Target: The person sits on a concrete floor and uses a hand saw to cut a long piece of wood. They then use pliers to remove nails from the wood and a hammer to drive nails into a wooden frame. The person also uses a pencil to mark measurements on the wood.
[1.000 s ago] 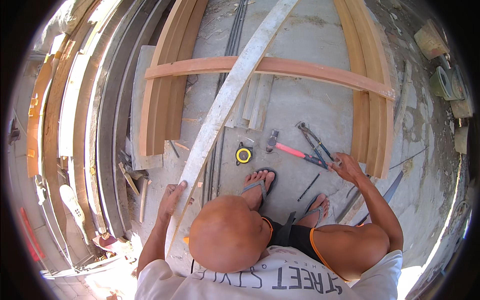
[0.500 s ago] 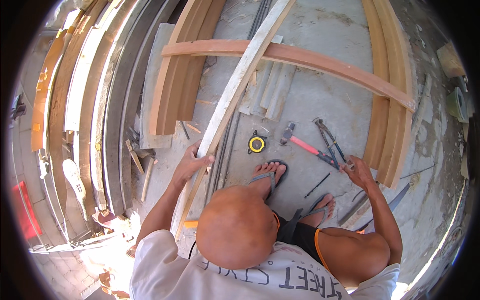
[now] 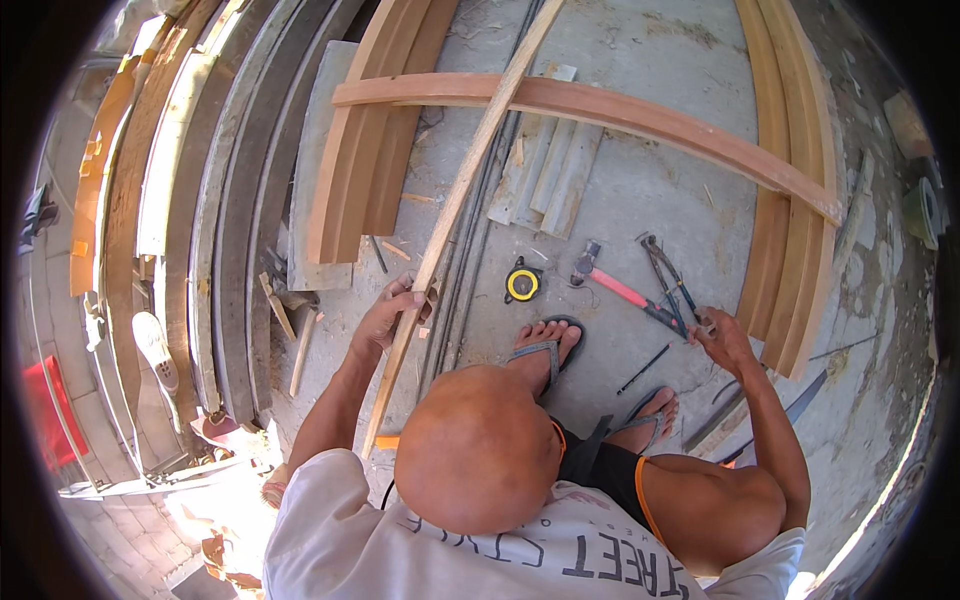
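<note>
My left hand (image 3: 392, 312) is closed around a long, narrow wooden strip (image 3: 462, 190), thumb over its upper side. The strip slants from beside my left knee area up to the far edge of view and crosses over a reddish wooden beam (image 3: 600, 105). My right hand (image 3: 724, 338) has curled fingers close to the handle ends of a pair of pincers (image 3: 668, 275) and a hammer (image 3: 625, 290) with a red handle. Whatever its fingertips pinch is too small to make out. A yellow and black tape measure (image 3: 522, 284) and a dark pencil-like stick (image 3: 643, 367) lie on the concrete.
Stacked brown planks (image 3: 365, 165) at left and more planks (image 3: 790, 250) at right support the reddish beam. Thin metal rods (image 3: 462, 290) and short grey boards (image 3: 552, 175) lie between them. Long timbers (image 3: 235, 220) fill the far left. A saw blade (image 3: 800, 400) lies at right.
The strip has been turned in my left hand: its broad whitish face showed before, a narrower brown face now. My right hand has shifted slightly right. The whole view has shifted a little.
</note>
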The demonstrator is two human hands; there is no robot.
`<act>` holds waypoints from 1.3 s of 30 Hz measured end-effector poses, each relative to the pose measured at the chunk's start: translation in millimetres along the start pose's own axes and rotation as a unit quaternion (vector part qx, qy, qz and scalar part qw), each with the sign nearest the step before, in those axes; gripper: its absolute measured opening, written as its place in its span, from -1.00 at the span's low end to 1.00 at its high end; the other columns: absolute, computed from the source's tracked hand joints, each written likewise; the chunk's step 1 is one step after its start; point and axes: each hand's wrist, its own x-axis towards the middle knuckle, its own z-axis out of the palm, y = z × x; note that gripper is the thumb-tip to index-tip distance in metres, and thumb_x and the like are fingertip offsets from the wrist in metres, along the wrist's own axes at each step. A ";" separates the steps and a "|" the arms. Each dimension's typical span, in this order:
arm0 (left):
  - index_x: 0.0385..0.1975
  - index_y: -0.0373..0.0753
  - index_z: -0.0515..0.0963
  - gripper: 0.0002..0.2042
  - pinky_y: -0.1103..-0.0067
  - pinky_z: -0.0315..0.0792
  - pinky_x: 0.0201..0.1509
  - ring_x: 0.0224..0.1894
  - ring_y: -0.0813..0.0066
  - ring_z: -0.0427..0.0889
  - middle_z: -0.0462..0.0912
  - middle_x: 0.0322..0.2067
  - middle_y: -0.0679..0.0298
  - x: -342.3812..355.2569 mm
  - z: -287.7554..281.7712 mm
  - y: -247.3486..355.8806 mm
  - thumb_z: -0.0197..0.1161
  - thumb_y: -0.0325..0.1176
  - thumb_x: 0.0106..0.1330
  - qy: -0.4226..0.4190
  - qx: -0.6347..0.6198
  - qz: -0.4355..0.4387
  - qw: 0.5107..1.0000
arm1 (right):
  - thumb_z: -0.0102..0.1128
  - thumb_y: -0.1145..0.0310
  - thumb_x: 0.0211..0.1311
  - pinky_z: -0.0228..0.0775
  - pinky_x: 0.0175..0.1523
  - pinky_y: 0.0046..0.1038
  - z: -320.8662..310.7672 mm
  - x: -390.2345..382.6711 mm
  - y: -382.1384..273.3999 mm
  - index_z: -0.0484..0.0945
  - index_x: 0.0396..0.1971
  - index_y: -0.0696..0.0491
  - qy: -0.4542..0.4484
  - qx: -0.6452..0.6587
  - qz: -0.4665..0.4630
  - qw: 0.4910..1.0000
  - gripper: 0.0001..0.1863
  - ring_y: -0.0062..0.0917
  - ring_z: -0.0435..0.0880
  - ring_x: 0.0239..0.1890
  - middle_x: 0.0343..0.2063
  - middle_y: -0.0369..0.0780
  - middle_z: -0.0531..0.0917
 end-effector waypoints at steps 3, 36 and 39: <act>0.22 -0.32 0.57 -0.44 0.51 0.59 -0.01 -0.20 0.46 0.69 0.72 -0.16 0.26 0.1 -6.8 -3.3 0.46 -0.14 0.29 0.009 -0.027 -0.040 0.999 | 0.46 0.20 0.33 0.59 0.00 -0.17 1.8 -2.9 5.5 0.66 0.14 0.11 -0.002 0.005 -0.004 1.000 -0.53 -0.07 0.80 -0.14 -0.08 0.07 0.77; 0.21 -0.40 0.59 -0.36 0.49 0.57 0.08 -0.07 0.46 0.71 0.78 -0.07 0.16 4.5 29.7 8.4 0.59 -0.08 0.27 0.187 0.265 0.157 0.933 | 0.44 0.10 0.37 0.55 0.08 -0.13 0.7 5.8 -1.0 0.66 0.13 0.15 -0.013 -0.026 0.004 1.000 -0.50 0.04 0.75 -0.03 -0.11 0.10 0.75; 0.36 -0.37 0.47 -0.21 0.44 0.52 0.25 0.05 0.32 0.72 0.74 0.06 0.07 9.0 41.5 6.3 0.65 -0.13 0.20 0.193 0.293 0.168 0.921 | 0.44 0.10 0.37 0.56 0.07 -0.14 -2.2 6.0 -5.2 0.66 0.14 0.15 -0.017 -0.030 0.002 0.999 -0.49 0.04 0.75 -0.04 -0.10 0.10 0.75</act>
